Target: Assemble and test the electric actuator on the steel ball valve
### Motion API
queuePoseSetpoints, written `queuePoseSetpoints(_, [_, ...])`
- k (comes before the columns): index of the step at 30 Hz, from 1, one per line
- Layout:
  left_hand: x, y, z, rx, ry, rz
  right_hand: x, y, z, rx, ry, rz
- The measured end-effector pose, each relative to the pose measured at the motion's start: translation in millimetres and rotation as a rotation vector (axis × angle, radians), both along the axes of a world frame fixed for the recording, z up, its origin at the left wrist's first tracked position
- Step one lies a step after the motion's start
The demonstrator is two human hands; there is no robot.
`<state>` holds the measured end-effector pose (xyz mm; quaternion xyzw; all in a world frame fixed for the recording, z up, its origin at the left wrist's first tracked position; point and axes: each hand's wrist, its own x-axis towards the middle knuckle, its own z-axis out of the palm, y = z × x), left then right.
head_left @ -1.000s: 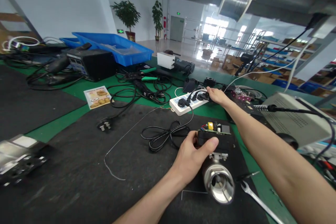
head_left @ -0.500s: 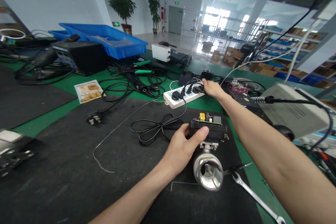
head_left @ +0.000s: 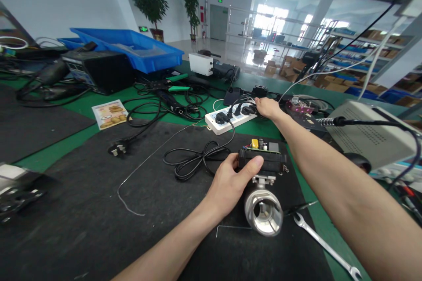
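Observation:
My left hand (head_left: 232, 180) is closed round the black housing of a motorized ball valve (head_left: 263, 210). Its thumb lies across the front, just below an exposed circuit board (head_left: 263, 147) with a yellow component. The steel valve body faces me with its round bore open, standing on the black mat (head_left: 99, 228). Out at the far right end of a white power strip (head_left: 216, 127), my right hand (head_left: 267, 108) is closed beside the black plugs (head_left: 247, 109). Its fingertips are hidden, so whatever they grip cannot be made out.
A wrench (head_left: 326, 243) and a thin dark tool (head_left: 301, 207) lie right of the valve. A coiled black cable (head_left: 194, 162) and a loose wire (head_left: 148, 158) rest on the mat. Behind stand a black box (head_left: 99, 70), a blue bin (head_left: 132, 48) and a beige instrument case (head_left: 369, 129).
The view has shifted slightly. Both hands keep nearly the same places, the left on the valve and the right at the power strip's end.

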<state>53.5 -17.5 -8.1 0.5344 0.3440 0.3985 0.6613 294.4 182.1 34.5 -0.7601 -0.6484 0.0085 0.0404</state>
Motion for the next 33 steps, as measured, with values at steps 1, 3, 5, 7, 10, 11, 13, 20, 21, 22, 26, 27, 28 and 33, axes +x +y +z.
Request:
queuePoseSetpoints(1, [-0.1, 0.1, -0.4, 0.001, 0.002, 0.005, 0.1, -0.4, -0.9, 0.015, -0.016, -0.017])
queuePoseSetpoints(3, [-0.4, 0.2, -0.8, 0.004, 0.007, 0.011, -0.1, -1.5, -3.0, 0.040, -0.043, -0.041])
queuePoseSetpoints(5, [-0.6, 0.3, -0.4, 0.004, 0.012, 0.009, -0.3, -2.7, -5.0, 0.053, -0.057, -0.049])
queuePoseSetpoints(7, [-0.8, 0.3, 0.5, 0.000, 0.011, 0.002, -0.4, -3.6, -6.5, 0.063, -0.066, -0.053])
queuePoseSetpoints(10, [-0.8, 0.2, 1.2, -0.001, 0.013, 0.002, -0.6, -4.0, -8.0, 0.073, -0.070, -0.060])
queuePoseSetpoints(11, [-0.7, 0.3, 0.9, 0.001, 0.015, 0.004, -0.7, -3.9, -8.3, 0.077, -0.069, -0.063])
queuePoseSetpoints(13, [-0.5, 0.4, -0.2, 0.005, 0.020, 0.010, -0.9, -3.6, -8.6, 0.080, -0.064, -0.071])
queuePoseSetpoints(20, [-0.6, -0.1, -2.4, 0.013, 0.032, 0.008, -2.6, -3.6, -7.9, 0.087, -0.032, -0.082])
queuePoseSetpoints(21, [-0.6, -0.2, -2.1, 0.013, 0.027, 0.007, -3.2, -4.1, -7.6, 0.088, -0.026, -0.083])
queuePoseSetpoints(22, [-0.5, -0.3, -1.8, 0.012, 0.022, 0.007, -4.0, -4.7, -7.2, 0.090, -0.019, -0.086])
queuePoseSetpoints(26, [-0.7, -0.2, -1.9, 0.004, 0.029, 0.015, -9.5, -9.5, -4.9, 0.126, 0.023, -0.107])
queuePoseSetpoints(27, [-0.9, 0.1, -2.1, 0.004, 0.033, 0.020, -11.1, -11.0, -4.1, 0.140, 0.035, -0.111])
queuePoseSetpoints(28, [-1.2, 0.4, -2.3, 0.006, 0.033, 0.026, -12.6, -12.5, -3.4, 0.154, 0.046, -0.112])
queuePoseSetpoints(33, [-2.0, 1.5, -1.7, 0.018, 0.023, 0.021, -17.0, -16.9, -0.4, 0.198, 0.081, -0.111])
